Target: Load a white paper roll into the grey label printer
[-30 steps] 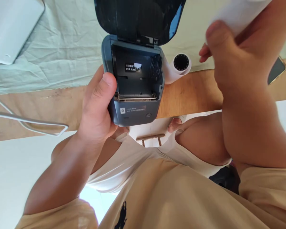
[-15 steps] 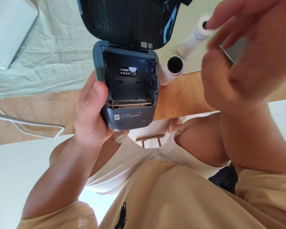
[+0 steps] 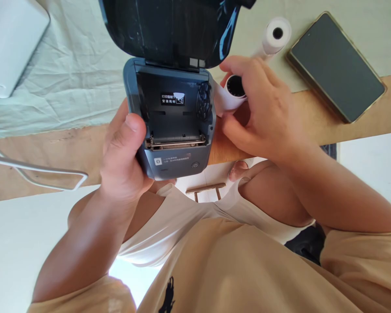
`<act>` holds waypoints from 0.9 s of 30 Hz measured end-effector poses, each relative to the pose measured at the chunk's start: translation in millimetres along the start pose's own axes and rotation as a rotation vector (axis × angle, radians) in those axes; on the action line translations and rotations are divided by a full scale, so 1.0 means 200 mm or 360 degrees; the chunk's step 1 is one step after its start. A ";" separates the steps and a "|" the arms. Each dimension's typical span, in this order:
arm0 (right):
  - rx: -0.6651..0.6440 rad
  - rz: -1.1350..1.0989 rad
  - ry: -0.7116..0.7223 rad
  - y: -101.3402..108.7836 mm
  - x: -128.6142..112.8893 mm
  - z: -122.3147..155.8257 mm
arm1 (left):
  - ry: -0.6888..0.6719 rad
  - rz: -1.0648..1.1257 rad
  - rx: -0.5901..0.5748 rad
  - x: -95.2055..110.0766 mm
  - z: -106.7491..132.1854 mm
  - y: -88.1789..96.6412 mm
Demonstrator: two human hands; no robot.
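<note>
My left hand (image 3: 125,152) grips a dark grey label printer (image 3: 179,163) by its left side, thumb on the front edge. The printer's glossy black lid (image 3: 169,30) is swung up, and its inner bay (image 3: 169,119) shows a small black sticker with white print and a metal strip along the front. To the right of the printer, my right hand (image 3: 263,108) has its thumb and fingers around a white paper roll (image 3: 226,104) with a dark, toothed core. The printer hides part of this roll. Behind that hand stands a second white roll (image 3: 276,37) with a narrower core.
A smartphone (image 3: 337,67) in a clear case lies at the right of the table. At the far left are a white device (image 3: 16,39) and a white cable (image 3: 52,169). A wrinkled pale green cloth (image 3: 78,82) covers the table behind its bare wooden edge (image 3: 52,145).
My right hand has come down and left from the upper right onto the nearer paper roll, uncovering the smartphone. My left hand still holds the open printer in nearly the same place.
</note>
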State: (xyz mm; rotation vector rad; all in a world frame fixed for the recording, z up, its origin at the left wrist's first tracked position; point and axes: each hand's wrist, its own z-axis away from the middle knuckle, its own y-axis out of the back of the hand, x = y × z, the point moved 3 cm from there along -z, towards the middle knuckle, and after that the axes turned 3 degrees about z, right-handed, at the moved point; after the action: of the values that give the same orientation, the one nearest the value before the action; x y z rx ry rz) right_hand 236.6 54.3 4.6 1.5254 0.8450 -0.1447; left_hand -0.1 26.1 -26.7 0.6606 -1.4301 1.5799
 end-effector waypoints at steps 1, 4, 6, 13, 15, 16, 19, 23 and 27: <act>0.0059 0.0008 -0.0002 0.00 0.01 0.01 | -0.0026 0.0008 -0.0003 0.00 -0.01 0.01; 0.0185 -0.0023 0.0090 -0.02 0.02 0.02 | -0.0103 0.0021 -0.0038 0.00 -0.04 0.00; 0.0176 -0.0088 0.0194 -0.03 0.03 0.02 | -0.0126 0.0019 -0.0076 0.00 -0.04 0.00; 0.0177 -0.0046 0.0251 -0.03 0.06 0.02 | 0.0109 -0.0138 -0.0273 0.02 0.00 0.09; 0.0205 -0.0020 0.0276 -0.02 0.07 0.03 | 0.0098 -0.0161 -0.0235 0.03 0.01 0.09; 0.0199 -0.0024 0.0298 -0.02 0.07 0.03 | 0.0069 -0.0157 -0.0190 0.03 0.01 0.08; 0.0175 -0.0082 0.0388 -0.04 0.08 0.05 | 0.0002 -0.0138 -0.0060 0.03 0.02 0.04; 0.0255 -0.0088 0.0380 -0.04 0.09 0.04 | 0.0009 -0.0142 -0.0053 0.03 0.02 0.05; 0.0192 -0.0130 0.0489 -0.04 0.09 0.04 | 0.0134 -0.0111 -0.0241 0.03 0.01 0.07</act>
State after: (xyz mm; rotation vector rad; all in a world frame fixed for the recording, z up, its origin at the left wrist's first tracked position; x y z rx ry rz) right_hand 249.0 53.1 -13.3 1.6517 1.1602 -0.0204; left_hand -15.3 25.7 -28.7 0.5425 -1.4327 1.4134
